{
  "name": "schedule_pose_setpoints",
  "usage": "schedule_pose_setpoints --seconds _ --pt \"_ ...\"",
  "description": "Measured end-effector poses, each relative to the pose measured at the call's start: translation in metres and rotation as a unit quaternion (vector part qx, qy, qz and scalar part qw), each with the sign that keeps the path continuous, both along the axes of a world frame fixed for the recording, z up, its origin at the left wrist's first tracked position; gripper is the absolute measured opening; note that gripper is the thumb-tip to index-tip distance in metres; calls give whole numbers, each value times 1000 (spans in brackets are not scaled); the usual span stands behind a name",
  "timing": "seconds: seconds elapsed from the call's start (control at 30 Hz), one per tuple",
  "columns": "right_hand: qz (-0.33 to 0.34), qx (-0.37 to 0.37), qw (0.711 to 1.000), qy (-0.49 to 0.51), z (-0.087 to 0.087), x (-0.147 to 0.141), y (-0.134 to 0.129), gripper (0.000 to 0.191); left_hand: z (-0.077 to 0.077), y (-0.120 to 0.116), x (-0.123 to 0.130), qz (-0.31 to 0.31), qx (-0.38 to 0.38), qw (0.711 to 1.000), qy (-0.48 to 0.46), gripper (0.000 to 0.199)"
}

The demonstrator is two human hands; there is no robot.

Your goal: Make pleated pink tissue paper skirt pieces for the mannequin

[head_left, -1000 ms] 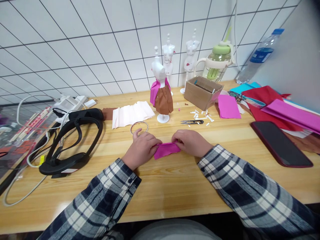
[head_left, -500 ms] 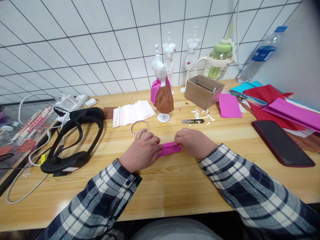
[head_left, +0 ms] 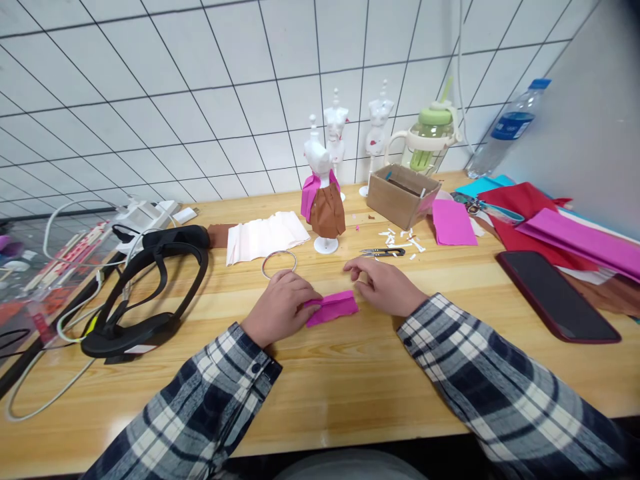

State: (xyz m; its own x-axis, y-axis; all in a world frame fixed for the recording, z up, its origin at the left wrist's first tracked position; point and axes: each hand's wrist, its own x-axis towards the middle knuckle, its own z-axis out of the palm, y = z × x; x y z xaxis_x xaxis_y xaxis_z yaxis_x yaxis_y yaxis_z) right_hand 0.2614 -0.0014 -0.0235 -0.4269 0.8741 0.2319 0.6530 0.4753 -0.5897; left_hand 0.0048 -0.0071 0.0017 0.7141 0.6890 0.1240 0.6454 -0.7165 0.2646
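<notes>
A small folded magenta paper strip (head_left: 335, 308) lies on the wooden table in front of me. My left hand (head_left: 283, 305) has its fingers closed on the strip's left end. Just off the strip's right end, my right hand (head_left: 384, 283) is raised with thumb and forefinger apart and nothing between them. Beyond my hands stands a small white mannequin (head_left: 317, 155) wearing a magenta top piece and a brown pleated skirt (head_left: 327, 212). A thin ring (head_left: 279, 265) lies behind my left hand, and black snips (head_left: 384, 253) lie behind my right.
Pleated white paper (head_left: 267, 237) and a black headset (head_left: 145, 293) are at left. Two more mannequins, a cardboard box (head_left: 403, 197), a green-lidded cup (head_left: 433, 137) and a water bottle (head_left: 510, 127) stand at the back. Coloured papers (head_left: 580, 237) and a phone (head_left: 557, 297) are at right.
My right hand has let go of the strip's right end and its fingers have parted. More of the strip now shows, and the view has tilted up slightly.
</notes>
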Motion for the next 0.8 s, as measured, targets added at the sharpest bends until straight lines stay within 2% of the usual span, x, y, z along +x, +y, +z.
schedule_pose_setpoints --seconds 0.13,0.2,0.33,0.47,0.6,0.8 --pt "27 43 999 5 2 -1 -1 28 -1 1 1 15 15 1000 -12 24" --pt "32 60 998 12 2 -1 -1 24 -3 2 0 44 35 998 -18 26" --pt "28 61 998 11 1 1 0 25 -3 9 -13 124 80 988 -38 29" --pt "37 58 998 5 2 1 0 23 1 19 -39 175 89 981 -4 29" --pt "35 54 998 -25 -1 -10 -1 39 0 26 -55 166 52 984 40 35" --pt "-3 30 998 -49 -7 -19 1 6 -12 30 -49 175 21 983 48 17"
